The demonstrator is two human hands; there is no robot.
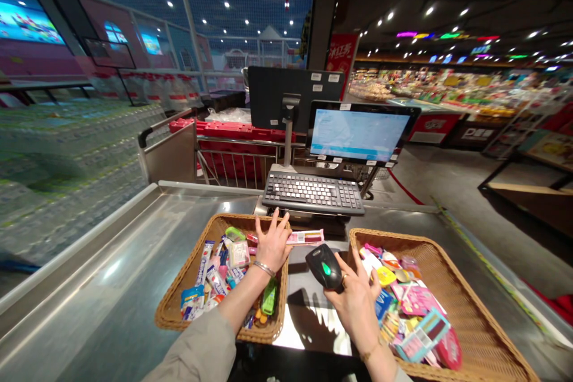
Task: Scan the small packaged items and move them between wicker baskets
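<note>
Left hand (272, 245): palm down, fingers fully splayed and apart, not curled. It lies flat on a long pink packet (308, 237) at the far right corner of the left wicker basket (179, 286). The contact is a press from above; no finger is seen wrapping under the packet. There is a thin bracelet (264, 267) on the wrist.

Pink packet: lies flat, with its long axis parallel to the far edge of the bench (134, 262). The right end juts out past the hand towards the gap between the baskets; the left end is mostly covered by the hand.

Right hand (358, 295): clamped on a black barcode scanner (326, 265), with the near end of the body seated against the thumb side of the palm. The outer fingers are loose and fanned towards the right wicker basket (483, 304).

Barcode scanner: held above the mid bench, between the two baskets, nearer the right one. Its long axis runs from near-right to far-left and its head points to the far left, towards the packet. A green light shows on the top face.

Both baskets hold small packaged goods. A keyboard (313, 192) sits at the far edge of the bench, just beyond the left hand's fingertips, with a lit monitor (360, 134) behind it.
</note>
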